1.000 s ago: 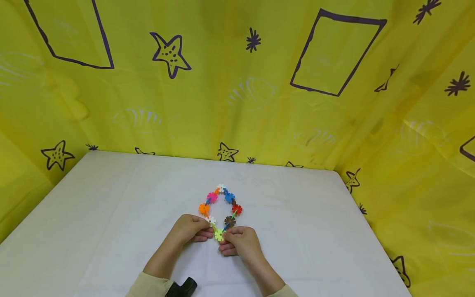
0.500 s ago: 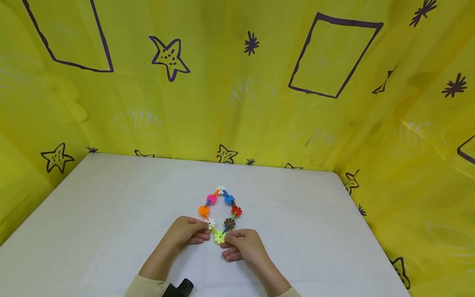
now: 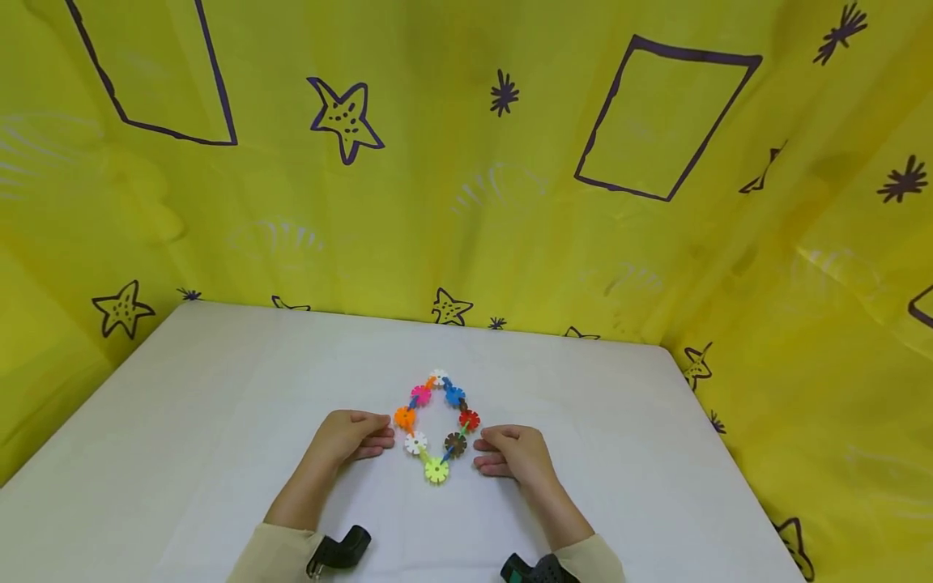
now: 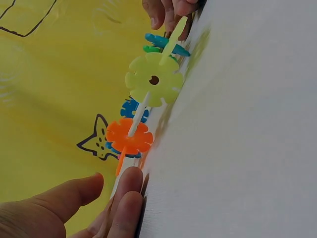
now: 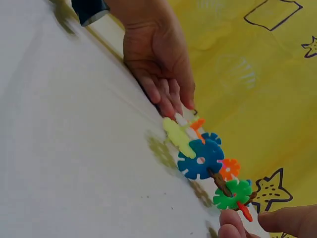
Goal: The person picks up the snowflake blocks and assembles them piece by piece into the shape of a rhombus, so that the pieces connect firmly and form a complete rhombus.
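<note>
A closed ring of colourful notched snowflake discs (image 3: 455,444) lies on the white table, its discs slotted into one another. The pale yellow disc (image 3: 436,471) forms the near end and a white disc (image 3: 438,378) the far end. My left hand (image 3: 357,435) is beside the orange disc (image 3: 405,418); in the left wrist view its thumb and fingers (image 4: 130,181) are spread with nothing between them. On the other side, my right hand (image 3: 516,455) is close to the red disc (image 3: 470,420), thumb and fingers parted and holding nothing.
A white cloth covers the table (image 3: 291,356). Yellow curtains (image 3: 423,202) with drawn starfish and frames hang behind it and at both sides. Black devices (image 3: 338,551) are strapped at both wrists, over beige sleeves (image 3: 273,555).
Both hands have let go of the near part of the ring and moved outward, left hand to the left, right hand to the right. The ring keeps its shape on the table.
</note>
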`<state>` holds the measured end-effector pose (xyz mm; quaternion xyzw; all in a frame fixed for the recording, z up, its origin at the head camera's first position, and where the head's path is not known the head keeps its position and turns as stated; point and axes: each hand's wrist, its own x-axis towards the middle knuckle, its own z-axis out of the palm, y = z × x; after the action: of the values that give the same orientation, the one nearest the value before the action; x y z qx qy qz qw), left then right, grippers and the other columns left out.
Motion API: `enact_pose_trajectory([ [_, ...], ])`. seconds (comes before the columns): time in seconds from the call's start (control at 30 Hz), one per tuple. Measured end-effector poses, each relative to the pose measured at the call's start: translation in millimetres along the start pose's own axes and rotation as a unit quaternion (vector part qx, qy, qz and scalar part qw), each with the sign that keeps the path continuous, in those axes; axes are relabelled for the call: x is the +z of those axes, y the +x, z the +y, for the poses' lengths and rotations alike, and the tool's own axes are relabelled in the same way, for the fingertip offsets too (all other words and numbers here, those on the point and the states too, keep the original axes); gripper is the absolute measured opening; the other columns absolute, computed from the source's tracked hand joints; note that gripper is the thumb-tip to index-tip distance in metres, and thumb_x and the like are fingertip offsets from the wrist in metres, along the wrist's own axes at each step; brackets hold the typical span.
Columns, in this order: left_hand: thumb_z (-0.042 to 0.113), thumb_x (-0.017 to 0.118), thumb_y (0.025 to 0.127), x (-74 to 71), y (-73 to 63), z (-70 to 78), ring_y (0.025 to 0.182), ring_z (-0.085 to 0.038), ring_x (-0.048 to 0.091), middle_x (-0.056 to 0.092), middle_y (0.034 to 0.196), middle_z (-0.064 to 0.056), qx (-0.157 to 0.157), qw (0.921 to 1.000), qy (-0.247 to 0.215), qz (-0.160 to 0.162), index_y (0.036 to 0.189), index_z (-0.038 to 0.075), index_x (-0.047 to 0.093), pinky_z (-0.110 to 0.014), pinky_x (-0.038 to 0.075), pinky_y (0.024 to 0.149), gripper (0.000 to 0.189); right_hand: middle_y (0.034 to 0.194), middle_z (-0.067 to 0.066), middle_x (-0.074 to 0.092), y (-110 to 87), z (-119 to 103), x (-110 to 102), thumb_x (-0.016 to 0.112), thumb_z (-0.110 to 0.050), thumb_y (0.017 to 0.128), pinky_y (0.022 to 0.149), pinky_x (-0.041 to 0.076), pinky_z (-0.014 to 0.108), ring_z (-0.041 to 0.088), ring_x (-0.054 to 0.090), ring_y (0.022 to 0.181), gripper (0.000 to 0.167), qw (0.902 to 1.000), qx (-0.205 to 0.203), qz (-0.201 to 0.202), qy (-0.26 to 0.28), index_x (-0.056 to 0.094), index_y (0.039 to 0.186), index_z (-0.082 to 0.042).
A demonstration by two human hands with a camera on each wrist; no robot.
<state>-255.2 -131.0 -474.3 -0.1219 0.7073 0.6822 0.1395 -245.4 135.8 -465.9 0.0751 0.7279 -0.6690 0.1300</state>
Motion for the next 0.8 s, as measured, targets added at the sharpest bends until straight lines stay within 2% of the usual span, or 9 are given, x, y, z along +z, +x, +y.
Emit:
enact_pose_trajectory([
  [0.13,0.01,0.064,0.095,1.5,7.5,1.1,0.07,-0.014,0.072,0.075,0.09,-0.014,0.006,1.0,0.001,0.002,0.116,-0.015,0.062,-0.026,0.06,0.068,0.033,0.092,0.019,0.074,16.1,-2.4,-4.8,0.062,-0.012,0.096,0.062,0.061,0.031,0.02,0.073,0.067,0.031,0.9997,-0.004,0.023,-0.007,0.064,0.113,0.013],
  [0.23,0.009,0.064,0.094,4.8,12.7,1.3,0.07,-0.014,0.072,0.074,0.089,-0.014,0.008,0.9999,0.012,0.004,0.115,-0.014,0.064,-0.026,0.06,0.068,0.03,0.09,0.017,0.074,24.5,-3.1,-6.1,0.063,-0.012,0.096,0.061,0.061,0.03,0.018,0.072,0.065,0.03,0.9996,-0.008,0.023,-0.013,0.065,0.112,0.013],
  [0.43,0.005,0.067,0.092,11.4,19.3,5.1,0.068,-0.015,0.072,0.074,0.086,-0.013,-0.003,0.9997,0.024,0.006,0.111,-0.012,0.067,-0.026,0.06,0.067,0.026,0.083,0.011,0.073,32.1,-5.2,-3.0,0.067,-0.011,0.093,0.061,0.06,0.029,0.014,0.07,0.063,0.027,0.9996,0.007,0.009,-0.027,0.067,0.109,0.011],
  [0.6,0.005,0.068,0.091,14.3,26.7,10.5,0.065,-0.012,0.071,0.074,0.083,-0.009,-0.006,0.9996,0.024,0.013,0.11,-0.01,0.068,-0.024,0.059,0.065,0.024,0.081,0.012,0.073,37.6,-8.4,-0.1,0.066,-0.008,0.093,0.061,0.06,0.029,0.015,0.07,0.063,0.024,0.9993,0.011,0.021,-0.03,0.068,0.108,0.011],
  [0.8,0.004,0.068,0.09,14.1,34.4,12.4,0.063,-0.011,0.07,0.073,0.08,-0.01,-0.002,0.9999,0.008,0.012,0.11,-0.013,0.067,-0.023,0.059,0.063,0.026,0.083,0.011,0.073,46.1,-10.5,0.8,0.066,-0.01,0.094,0.063,0.06,0.027,0.014,0.071,0.065,0.025,0.9989,0.022,0.03,-0.027,0.068,0.109,0.01],
])
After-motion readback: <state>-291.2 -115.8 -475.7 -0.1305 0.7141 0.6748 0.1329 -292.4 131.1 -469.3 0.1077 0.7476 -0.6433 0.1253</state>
